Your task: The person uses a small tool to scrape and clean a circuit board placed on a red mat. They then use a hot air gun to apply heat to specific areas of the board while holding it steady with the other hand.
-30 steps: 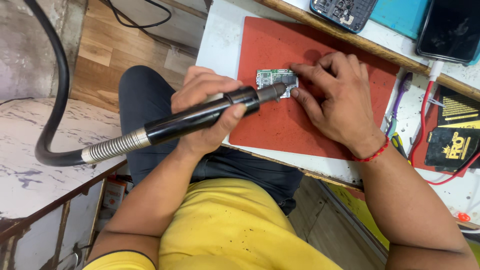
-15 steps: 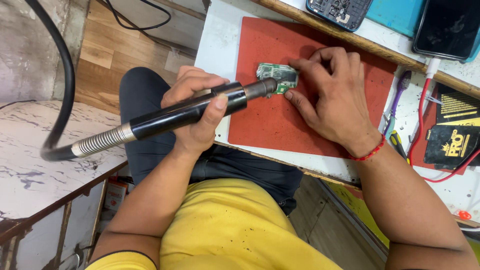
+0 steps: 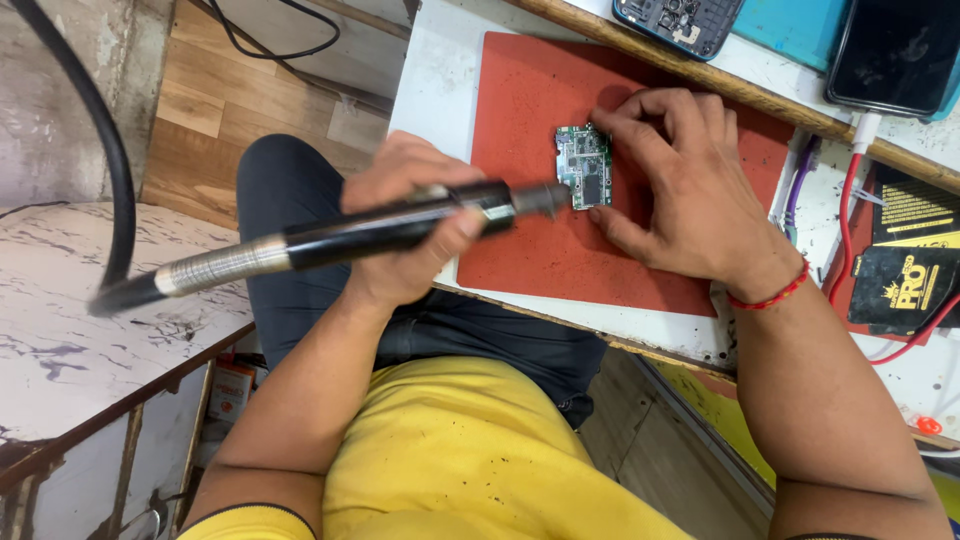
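Note:
A small green circuit board lies on a red work mat on the white bench. My right hand rests on the mat and pins the board's right edge with its fingertips. My left hand grips a long black hot-air tool handle, whose metal nozzle points at the board's lower left corner. A thick black hose runs from the handle's ribbed metal end off to the upper left.
Beyond the mat's far edge lie an opened phone, a teal pad and a black phone. Red and purple cables and black packets sit right of the mat. A marbled white surface is at my left.
The tool's rear end has swung down and left, so the handle lies flatter. Its nozzle stays at the board. My right hand keeps holding the board in place.

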